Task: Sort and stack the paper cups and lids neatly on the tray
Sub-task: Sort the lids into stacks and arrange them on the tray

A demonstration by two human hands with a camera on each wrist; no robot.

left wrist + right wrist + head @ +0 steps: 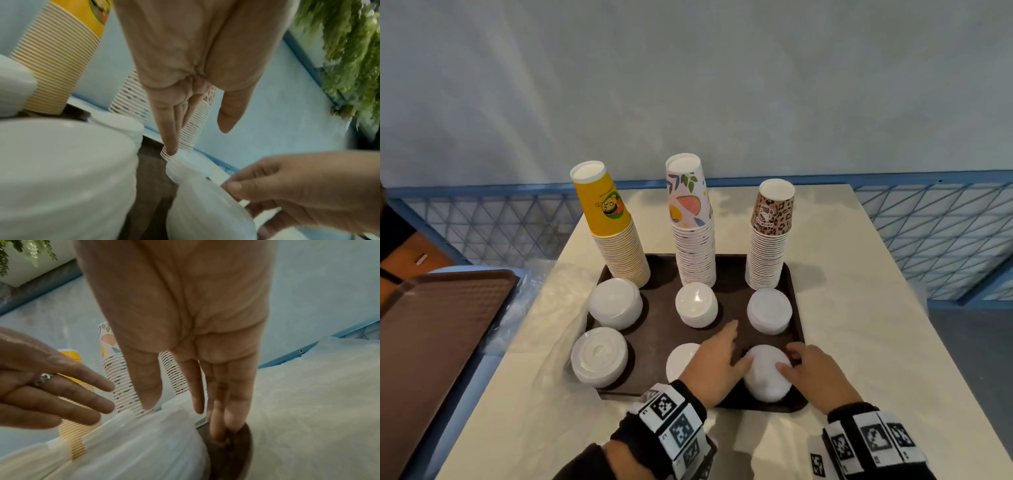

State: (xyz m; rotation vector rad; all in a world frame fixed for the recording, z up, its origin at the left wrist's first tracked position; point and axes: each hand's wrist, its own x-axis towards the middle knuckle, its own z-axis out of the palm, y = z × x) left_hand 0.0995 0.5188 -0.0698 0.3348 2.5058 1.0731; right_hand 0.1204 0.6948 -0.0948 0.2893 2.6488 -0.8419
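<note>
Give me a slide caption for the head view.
Both hands steady the near-right lid stack on the tray.

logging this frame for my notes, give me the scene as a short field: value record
tray: dark brown tray on a pale table
cup stacks: three upside down at the back, yellow, fruit print, leopard print
lid stacks: six white, in two rows
left hand: fingers straight, beside the front right lid stack
right hand: fingers on that stack
</note>
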